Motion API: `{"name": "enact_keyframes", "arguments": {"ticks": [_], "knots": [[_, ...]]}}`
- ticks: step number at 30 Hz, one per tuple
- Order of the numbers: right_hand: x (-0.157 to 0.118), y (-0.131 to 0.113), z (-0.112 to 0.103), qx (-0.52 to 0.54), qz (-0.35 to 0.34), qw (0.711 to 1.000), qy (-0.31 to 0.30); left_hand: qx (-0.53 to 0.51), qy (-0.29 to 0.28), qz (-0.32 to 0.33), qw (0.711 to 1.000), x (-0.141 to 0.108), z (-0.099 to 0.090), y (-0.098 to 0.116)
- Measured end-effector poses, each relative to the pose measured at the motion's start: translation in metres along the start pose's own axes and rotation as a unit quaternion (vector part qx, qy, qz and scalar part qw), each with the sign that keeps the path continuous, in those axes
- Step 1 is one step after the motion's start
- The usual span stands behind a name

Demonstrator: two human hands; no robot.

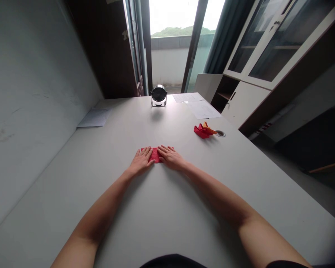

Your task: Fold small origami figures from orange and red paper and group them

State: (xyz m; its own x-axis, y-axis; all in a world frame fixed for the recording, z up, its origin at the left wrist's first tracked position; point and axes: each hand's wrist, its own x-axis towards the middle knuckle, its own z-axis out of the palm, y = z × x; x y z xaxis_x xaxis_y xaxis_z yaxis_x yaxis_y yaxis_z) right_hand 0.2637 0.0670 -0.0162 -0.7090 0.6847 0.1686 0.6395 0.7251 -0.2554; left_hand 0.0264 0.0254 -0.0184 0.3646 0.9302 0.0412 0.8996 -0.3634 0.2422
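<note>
A red sheet of paper point(155, 155), folded into a rectangle, lies flat on the white table point(162, 208). My left hand point(142, 160) rests on its left end, fingers stretched out and palm down. On the right end lies my right hand point(169, 157), also flat with its fingers extended. The middle of the paper shows between the two hands, while both ends are partly covered by my fingers. Neither hand grips anything.
Folded red and orange paper pieces point(204, 130) sit at the right by a round cable hole point(220, 133). A small black-and-silver fan point(159, 96) stands at the back. Papers point(202, 109) lie back right, more sheets point(94, 117) by the left wall.
</note>
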Motion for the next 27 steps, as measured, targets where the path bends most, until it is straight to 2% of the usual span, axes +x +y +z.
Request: {"name": "enact_keyframes", "arguments": {"ticks": [7,11,14,19,23,27], "knots": [[0.001,0.009,0.001,-0.014,0.053,0.998,0.009,-0.011,0.007,-0.024,1.0,0.001,-0.005,-0.007],[0.001,0.011,0.004,-0.027,0.07,0.997,0.016,0.001,0.074,-0.024,0.997,0.001,-0.008,0.003],[0.002,0.01,0.004,-0.032,0.057,0.998,0.02,-0.011,0.115,-0.004,0.993,0.002,-0.01,0.012],[0.001,0.008,0.0,-0.026,0.019,0.999,0.007,-0.037,0.089,0.059,0.994,0.004,-0.01,0.015],[0.0,0.006,-0.004,-0.033,0.015,0.999,0.006,-0.029,0.057,0.034,0.997,0.005,-0.007,0.014],[0.001,0.0,-0.007,-0.039,0.029,0.999,0.02,-0.037,0.048,0.019,0.998,0.006,-0.008,0.015]]}}
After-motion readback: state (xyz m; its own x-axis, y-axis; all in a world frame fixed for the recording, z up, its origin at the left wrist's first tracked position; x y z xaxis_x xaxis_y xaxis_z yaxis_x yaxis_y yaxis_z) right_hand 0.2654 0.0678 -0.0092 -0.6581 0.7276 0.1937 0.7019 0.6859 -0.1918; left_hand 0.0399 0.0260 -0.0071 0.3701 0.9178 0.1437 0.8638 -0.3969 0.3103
